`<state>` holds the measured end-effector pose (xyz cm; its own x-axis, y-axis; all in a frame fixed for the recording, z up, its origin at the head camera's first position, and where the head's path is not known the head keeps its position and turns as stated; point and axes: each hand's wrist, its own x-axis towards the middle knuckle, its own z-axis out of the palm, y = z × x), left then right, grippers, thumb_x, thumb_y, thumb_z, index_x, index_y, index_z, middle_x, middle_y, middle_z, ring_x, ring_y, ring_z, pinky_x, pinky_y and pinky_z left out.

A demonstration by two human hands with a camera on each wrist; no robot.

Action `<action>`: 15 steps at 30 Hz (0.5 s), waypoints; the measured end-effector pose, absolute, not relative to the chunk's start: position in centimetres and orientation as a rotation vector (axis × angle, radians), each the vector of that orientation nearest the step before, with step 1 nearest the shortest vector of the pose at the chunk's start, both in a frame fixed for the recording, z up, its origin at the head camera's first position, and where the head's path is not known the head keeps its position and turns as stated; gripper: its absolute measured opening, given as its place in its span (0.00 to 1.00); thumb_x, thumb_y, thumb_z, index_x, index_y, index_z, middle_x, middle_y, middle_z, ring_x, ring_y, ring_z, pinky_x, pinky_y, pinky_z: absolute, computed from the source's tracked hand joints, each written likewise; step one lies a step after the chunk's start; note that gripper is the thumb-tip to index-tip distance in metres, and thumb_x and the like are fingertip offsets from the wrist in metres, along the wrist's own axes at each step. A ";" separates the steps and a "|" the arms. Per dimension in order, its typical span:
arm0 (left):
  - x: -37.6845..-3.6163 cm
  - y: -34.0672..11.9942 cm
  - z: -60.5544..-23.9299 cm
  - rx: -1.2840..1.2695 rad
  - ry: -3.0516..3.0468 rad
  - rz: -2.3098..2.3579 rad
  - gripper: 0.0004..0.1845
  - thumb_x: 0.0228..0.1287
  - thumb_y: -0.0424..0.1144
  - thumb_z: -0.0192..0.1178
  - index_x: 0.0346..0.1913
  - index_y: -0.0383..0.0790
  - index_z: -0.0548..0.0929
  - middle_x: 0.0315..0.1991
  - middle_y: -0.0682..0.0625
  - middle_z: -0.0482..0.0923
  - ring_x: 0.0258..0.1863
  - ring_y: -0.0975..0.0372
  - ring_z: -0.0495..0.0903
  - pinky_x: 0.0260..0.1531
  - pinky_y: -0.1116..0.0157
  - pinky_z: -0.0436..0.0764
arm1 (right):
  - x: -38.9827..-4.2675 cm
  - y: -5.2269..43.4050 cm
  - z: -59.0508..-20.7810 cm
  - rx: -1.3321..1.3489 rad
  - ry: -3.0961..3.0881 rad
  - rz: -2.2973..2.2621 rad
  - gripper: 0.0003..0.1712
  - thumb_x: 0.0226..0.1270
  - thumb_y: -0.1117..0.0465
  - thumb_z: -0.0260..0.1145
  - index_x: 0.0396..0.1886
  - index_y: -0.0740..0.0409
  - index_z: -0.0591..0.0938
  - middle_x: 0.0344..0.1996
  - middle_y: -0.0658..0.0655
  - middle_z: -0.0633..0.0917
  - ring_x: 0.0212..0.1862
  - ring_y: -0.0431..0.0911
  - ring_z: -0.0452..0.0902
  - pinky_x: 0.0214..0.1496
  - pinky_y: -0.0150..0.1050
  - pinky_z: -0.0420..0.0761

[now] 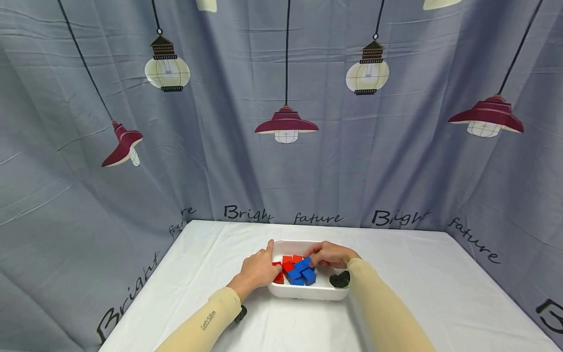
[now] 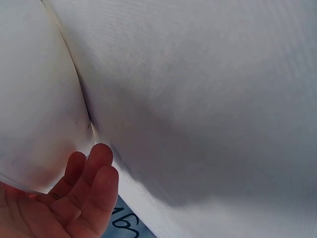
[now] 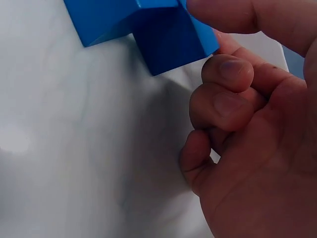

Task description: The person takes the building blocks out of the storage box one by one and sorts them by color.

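Note:
A white plastic bin (image 1: 308,292) holds red blocks (image 1: 287,259) and blue blocks (image 1: 293,276), heaped toward its left half. My left hand (image 1: 257,269) grips the bin's left wall, thumb over the rim near the red blocks. In the left wrist view its fingers (image 2: 101,191) curl against the bin's outer side. Inside the bin, my right hand (image 1: 331,254) pinches a blue block (image 3: 173,42) between thumb and index finger, at the top of the heap. The other fingers of that hand are curled in. Another blue block (image 3: 106,20) lies against the held one.
The bin stands on a white-covered table (image 1: 396,259). A grey-blue curtain (image 1: 316,171) with printed lamps and lettering hangs behind and along the sides. Black wrist devices show at the right wrist (image 1: 339,279) and beneath the left sleeve (image 1: 206,318).

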<state>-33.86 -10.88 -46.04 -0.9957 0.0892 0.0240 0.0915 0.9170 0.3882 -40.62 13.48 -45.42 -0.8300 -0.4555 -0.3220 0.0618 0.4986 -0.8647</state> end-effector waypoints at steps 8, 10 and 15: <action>-34.1 -10.9 -46.1 -0.150 -3.074 -0.627 0.43 0.64 0.51 0.60 0.78 0.40 0.58 0.61 0.38 0.78 0.50 0.46 0.82 0.54 0.44 0.80 | -40.8 13.7 -45.3 -0.312 2.197 -1.288 0.25 0.48 0.68 0.67 0.50 0.62 0.84 0.32 0.50 0.80 0.35 0.44 0.70 0.34 0.34 0.64; -34.1 -10.9 -46.0 -0.154 -3.075 -0.630 0.43 0.64 0.51 0.60 0.78 0.40 0.58 0.62 0.38 0.78 0.51 0.46 0.82 0.54 0.44 0.79 | -40.8 13.7 -45.3 -0.306 2.199 -1.286 0.25 0.47 0.69 0.67 0.50 0.62 0.84 0.34 0.51 0.81 0.38 0.45 0.72 0.36 0.35 0.65; -34.2 -11.0 -46.2 -0.146 -3.075 -0.632 0.43 0.64 0.51 0.60 0.79 0.40 0.58 0.61 0.39 0.78 0.50 0.47 0.82 0.53 0.44 0.80 | -40.8 13.6 -45.4 -0.316 2.204 -1.279 0.25 0.47 0.70 0.67 0.50 0.63 0.84 0.36 0.51 0.81 0.40 0.45 0.72 0.38 0.36 0.65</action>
<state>-34.17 -11.00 -46.19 -0.9957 0.0911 0.0180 0.0908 0.9148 0.3935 -40.82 13.56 -45.36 -0.8119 -0.4649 -0.3530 0.0757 0.5158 -0.8534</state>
